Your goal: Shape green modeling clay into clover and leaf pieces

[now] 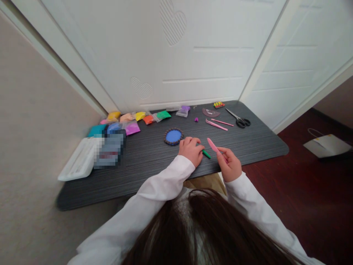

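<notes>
Left hand (191, 150): palm down on the table (143, 162), fingers bent over the upper end of a green clay roll (206, 153); whether they pinch it or merely rest on it cannot be told. The roll's free end protrudes at four o'clock of that hand, near the table's front edge. Right hand (230, 163): closed around a pink modelling knife (213, 145), blade pointing to eleven o'clock, lying at two o'clock of the roll and apart from it.

Hazards, as judged. The roll appears soft: heavy finger pressure could flatten or bend it, and a sideways push could send it towards the edge. Lowering the blade carelessly could nick the roll or the left fingers.

The blue disc with brown beaded rim (173, 136) sits at ten o'clock of the left hand, just beside the knuckles; a backward slip could dent its beads. A small purple lump (196, 119), at twelve o'clock, could be knocked by a forward sweep.
</notes>
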{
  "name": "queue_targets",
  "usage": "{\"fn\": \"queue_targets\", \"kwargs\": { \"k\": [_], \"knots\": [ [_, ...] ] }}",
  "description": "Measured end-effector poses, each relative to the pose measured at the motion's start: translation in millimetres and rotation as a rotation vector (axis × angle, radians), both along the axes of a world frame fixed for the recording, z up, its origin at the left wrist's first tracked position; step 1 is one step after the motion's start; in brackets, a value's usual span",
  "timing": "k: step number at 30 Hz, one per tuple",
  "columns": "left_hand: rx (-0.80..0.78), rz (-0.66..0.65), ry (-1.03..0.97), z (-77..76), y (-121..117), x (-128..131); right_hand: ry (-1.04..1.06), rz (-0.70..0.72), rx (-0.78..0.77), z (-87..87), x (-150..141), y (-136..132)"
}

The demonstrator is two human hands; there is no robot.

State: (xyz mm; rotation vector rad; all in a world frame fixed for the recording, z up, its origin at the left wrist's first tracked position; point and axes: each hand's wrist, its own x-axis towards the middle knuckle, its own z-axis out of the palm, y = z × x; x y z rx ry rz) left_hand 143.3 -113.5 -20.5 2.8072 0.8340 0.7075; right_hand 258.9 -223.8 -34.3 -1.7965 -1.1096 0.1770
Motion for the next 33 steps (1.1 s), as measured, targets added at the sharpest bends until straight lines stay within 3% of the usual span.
{"fn": "queue_targets", "kwargs": {
  "k": [6, 14, 20, 33],
  "knots": [
    [-0.017, 0.036, 0.001, 2.5, -8.8, -9.8, -0.014, 0.002, -0.001, 1.5, 0.7, -4.7],
    [-0.043, 0.075, 0.015, -6.2, -21.3, -7.3, -0.521, 0.084, -0.196, -6.9, -2.6, -14.6],
    [-0.047, 0.08, 0.021, -8.0, -21.2, -6.5, -0.692, 0.049, -0.231, -8.3, -2.9, -11.7],
    [-0.058, 0.088, 0.028, -9.1, -20.9, -5.7, -0.801, -0.007, -0.329, 0.7, -11.8, -2.4]
  ]
}}
